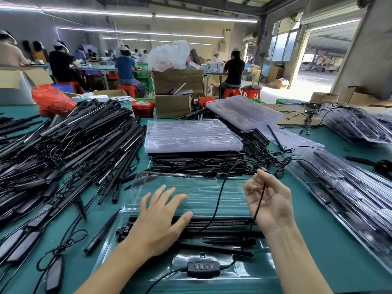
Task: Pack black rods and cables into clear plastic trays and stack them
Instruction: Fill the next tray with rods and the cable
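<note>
Controller (203, 266) in tray (131, 200), left hand (161, 217) flat on half-hidden rods (224, 220), right hand (269, 204) pinching cable (218, 200).

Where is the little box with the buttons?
In the head view, the button box sits in the near end of the clear tray, low in the middle, between the two forearms and just below the black rods.

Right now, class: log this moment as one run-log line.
left hand: open, flat on black rods in clear tray | right hand: pinching cable above tray | controller: seated in tray
</note>
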`<state>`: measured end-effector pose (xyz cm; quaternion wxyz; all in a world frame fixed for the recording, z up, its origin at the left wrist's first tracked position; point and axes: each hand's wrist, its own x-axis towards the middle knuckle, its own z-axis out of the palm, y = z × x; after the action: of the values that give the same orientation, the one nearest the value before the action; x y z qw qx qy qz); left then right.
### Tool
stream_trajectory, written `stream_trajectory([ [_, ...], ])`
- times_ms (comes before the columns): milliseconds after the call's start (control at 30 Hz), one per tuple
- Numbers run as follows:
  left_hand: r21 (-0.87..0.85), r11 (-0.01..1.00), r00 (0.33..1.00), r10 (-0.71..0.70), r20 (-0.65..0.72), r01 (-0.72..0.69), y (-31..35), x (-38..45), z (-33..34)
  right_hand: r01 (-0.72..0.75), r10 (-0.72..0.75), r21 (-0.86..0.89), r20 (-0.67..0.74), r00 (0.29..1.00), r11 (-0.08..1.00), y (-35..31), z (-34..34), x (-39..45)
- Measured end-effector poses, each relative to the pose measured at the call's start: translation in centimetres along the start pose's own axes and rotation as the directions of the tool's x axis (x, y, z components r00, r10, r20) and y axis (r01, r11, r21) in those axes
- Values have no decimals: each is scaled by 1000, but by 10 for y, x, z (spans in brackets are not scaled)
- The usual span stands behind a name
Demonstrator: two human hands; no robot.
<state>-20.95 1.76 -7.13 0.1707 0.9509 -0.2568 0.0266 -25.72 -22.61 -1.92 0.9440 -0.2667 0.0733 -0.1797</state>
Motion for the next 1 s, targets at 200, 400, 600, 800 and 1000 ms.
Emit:
stream_trajectory([
  [200, -549, 830, 977, -27, -211, -96, 21, 12, -24, 105, -36, -447, 160, 986, 888, 4, 1, -1],
  [400, -851, 483, 979, 86, -187, -205, 66, 41, -38, 154, 16, -584, 275, 961, 797, 15, 5, 3],
  [600, -870, 447, 973, 2, -232, -209, 71, 54, -22, 123, 45, -649, 237, 971, 751, 17, -2, 9],
  [800, -845, 467, 962, 44, -271, -259, 65, 54, -12, 133, 62, -722, 237, 970, 679, 19, -6, 7],
  [1000, -853, 485, 976, 0, -217, -190, 62, 58, -6, 271, -46, -842, 283, 958, 466, 14, -5, 8],
])
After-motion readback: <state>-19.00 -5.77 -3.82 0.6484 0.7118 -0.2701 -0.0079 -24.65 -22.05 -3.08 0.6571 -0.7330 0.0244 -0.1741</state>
